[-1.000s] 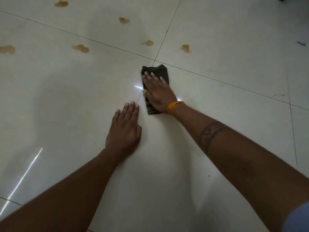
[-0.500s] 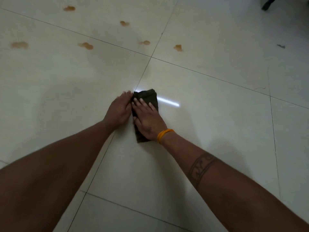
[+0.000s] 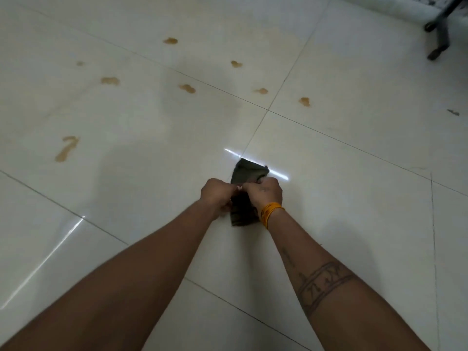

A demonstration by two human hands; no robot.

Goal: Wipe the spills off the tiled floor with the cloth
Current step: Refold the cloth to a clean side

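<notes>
A: Cloth [image 3: 249,171], dark olive and folded: it is lying on the tiled floor [image 3: 354,198], just beyond the point where four tiles are meeting, with its far corner crossing a bright streak of reflected light [image 3: 278,173].

B: Hand status?

A: Both hands are gripping the cloth. The left hand [image 3: 217,195] is curling its fingers around the left edge. The right hand [image 3: 266,192] is curling around the right edge, knuckles facing up. The two hands are touching each other over the middle of the cloth, so only its far end and near end are showing.

B: Is the cloth lying flat?

A: The far end is rising slightly and looks bunched. Whether the near end is pressing on the floor cannot be determined.

B: Identifying marks on the arms?

A: An orange wristband [image 3: 271,211] is sitting on the right wrist. A band tattoo [image 3: 326,282] is circling the right forearm.

B: Spill locations?

A: Brown spills are sitting on the tiles beyond the cloth, well apart from it. A long curved spill [image 3: 67,148] is lying at far left. A blot [image 3: 110,81] and another [image 3: 188,88] are sitting further back, with one [image 3: 170,41] beyond them. Three small spills [image 3: 236,64], [image 3: 262,91], [image 3: 304,101] are flanking the grout line that is running away from the hands.

B: Other items?

A: A black furniture leg [image 3: 439,34] is standing at top right, and a small dark scrap [image 3: 453,112] is lying on the floor below it.
</notes>
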